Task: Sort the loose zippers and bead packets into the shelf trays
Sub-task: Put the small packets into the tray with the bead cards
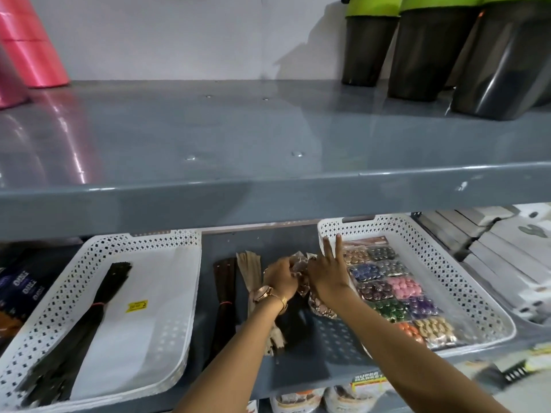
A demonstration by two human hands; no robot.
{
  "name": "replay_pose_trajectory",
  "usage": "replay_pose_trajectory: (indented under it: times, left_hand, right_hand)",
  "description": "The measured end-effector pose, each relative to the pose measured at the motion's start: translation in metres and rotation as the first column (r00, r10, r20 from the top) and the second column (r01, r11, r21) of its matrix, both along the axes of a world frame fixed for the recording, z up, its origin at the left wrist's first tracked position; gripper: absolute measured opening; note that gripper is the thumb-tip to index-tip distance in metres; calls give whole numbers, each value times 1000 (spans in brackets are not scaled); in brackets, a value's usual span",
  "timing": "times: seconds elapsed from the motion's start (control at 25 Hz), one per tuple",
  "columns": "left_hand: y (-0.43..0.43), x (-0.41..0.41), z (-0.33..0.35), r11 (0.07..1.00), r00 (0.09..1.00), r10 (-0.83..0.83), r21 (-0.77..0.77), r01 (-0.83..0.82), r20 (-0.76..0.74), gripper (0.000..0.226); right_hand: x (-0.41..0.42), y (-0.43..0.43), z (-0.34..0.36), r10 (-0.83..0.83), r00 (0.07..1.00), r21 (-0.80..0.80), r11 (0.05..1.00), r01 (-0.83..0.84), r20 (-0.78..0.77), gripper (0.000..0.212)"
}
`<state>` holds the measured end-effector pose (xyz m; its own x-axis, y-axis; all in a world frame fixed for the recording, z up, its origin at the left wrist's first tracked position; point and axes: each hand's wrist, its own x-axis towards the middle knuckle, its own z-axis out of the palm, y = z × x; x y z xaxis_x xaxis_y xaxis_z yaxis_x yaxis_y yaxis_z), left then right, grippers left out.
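Both hands meet over the gap between two white perforated trays on the lower grey shelf. My left hand [280,277], with a watch on its wrist, and my right hand [326,274] both grip a clear bead packet [299,268] of pinkish beads; two right fingers stick up. The right tray [465,263] holds a large packet of multicoloured beads [396,290]. The left tray [167,242] holds a bundle of black zippers [89,311]. Loose on the shelf between the trays lie a dark brown zipper bundle [225,287] and a beige zipper bundle [250,269].
The upper grey shelf [268,186] overhangs the trays, with pink ribbon rolls [32,46] at its left and dark tumblers with green lids [432,49] at its right. Flat grey-white boxes [501,257] are stacked right of the trays. Dark packets [21,287] sit at far left.
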<state>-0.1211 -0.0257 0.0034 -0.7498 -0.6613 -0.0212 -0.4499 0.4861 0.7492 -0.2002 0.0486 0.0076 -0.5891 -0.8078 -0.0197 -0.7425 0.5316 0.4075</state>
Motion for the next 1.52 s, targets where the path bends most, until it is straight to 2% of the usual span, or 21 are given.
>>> replay_pose_trajectory:
  times: [0.08, 0.16, 0.24, 0.32, 0.36, 0.44, 0.52, 0.56, 0.6, 0.64, 0.72, 0.76, 0.8, 0.84, 0.92, 1.04, 1.12, 1.24, 1.36, 1.44, 1.52]
  left_hand:
    - [-5, -1, -5, 988, 999, 36, 153, -35, 0, 15]
    - [-12, 0, -11, 959, 997, 77, 276, -71, -10, 12]
    - [-18, 2, -6, 942, 991, 114, 326, -84, -75, 19]
    - [-16, 4, 10, 906, 976, 133, 420, -49, -172, 13]
    - [-17, 3, 17, 881, 973, 125, 472, -18, -195, 22]
    - [-13, -3, 38, 826, 965, 65, 556, 91, -255, 39]
    - [0, -16, 57, 826, 959, -39, 531, 189, -280, 35]
    - [10, -23, 65, 823, 950, -111, 508, 253, -293, 34]
    - [20, -32, 68, 816, 941, -180, 491, 306, -287, 32]
    - [33, -39, 71, 804, 927, -263, 471, 363, -266, 28]
    - [62, -53, 67, 811, 879, -464, 345, 472, -110, 24]
    - [77, -60, 63, 807, 830, -556, 260, 531, 32, 27]
    - [91, -65, 57, 785, 766, -618, 202, 586, 179, 33]
    - [104, -70, 51, 759, 699, -648, 183, 625, 301, 38]
    - [123, -77, 37, 725, 613, -657, 148, 672, 438, 43]
    - [139, -80, 21, 746, 609, -572, 39, 665, 549, 37]
    - [143, -80, 17, 759, 637, -516, -39, 650, 573, 29]
    - [144, -75, 19, 763, 660, -490, -87, 641, 569, 17]
    - [139, -62, 31, 782, 710, -503, -91, 617, 494, 20]
    - [131, -47, 42, 830, 830, -477, -162, 533, 289, 28]
    - [115, -31, 46, 905, 956, -294, -316, 286, 24, 22]
  right_hand:
    - [-3, 4, 5, -1, 1000, -141, 990, 5, 25, 33]
    - [-10, 7, 12, 26, 991, -346, 938, 22, 134, 27]
    - [-21, 15, 29, 140, 933, -612, 785, 99, 330, 24]
    - [-34, 33, 54, 223, 789, -733, 572, 369, 572, 21]
    - [-45, 45, 63, 248, 696, -701, 513, 496, 674, 20]
    - [-66, 73, 80, 228, 465, -516, 455, 726, 855, 30]
    - [-94, 106, 86, 289, 324, -421, 407, 810, 901, 33]
    - [-107, 123, 87, 352, 273, -395, 342, 853, 895, 29]
    - [-116, 142, 88, 358, 229, -360, 357, 862, 905, 24]
    - [-125, 157, 87, 292, 216, -326, 410, 852, 932, 19]
    - [-132, 185, 83, 73, 164, -172, 649, 741, 984, 21]
    - [-132, 195, 78, -62, 193, -79, 761, 644, 979, 24]
    - [-129, 202, 73, -177, 227, 23, 833, 553, 958, 24]
    - [-126, 206, 67, -258, 268, 98, 865, 493, 928, 24]
    - [-122, 209, 53, -336, 327, 155, 868, 472, 883, 26]
    - [-121, 206, 39, -375, 510, 152, 892, 425, 775, 21]
    - [-119, 202, 34, -392, 590, 143, 894, 424, 706, 17]
    - [-118, 193, 29, -412, 696, 136, 898, 418, 588, 16]
    - [-115, 180, 33, -443, 772, 170, 895, 413, 455, 23]
    - [-110, 166, 43, -399, 834, 136, 916, 377, 381, 22]
    - [-99, 145, 54, -319, 864, 55, 944, 324, 390, 20]
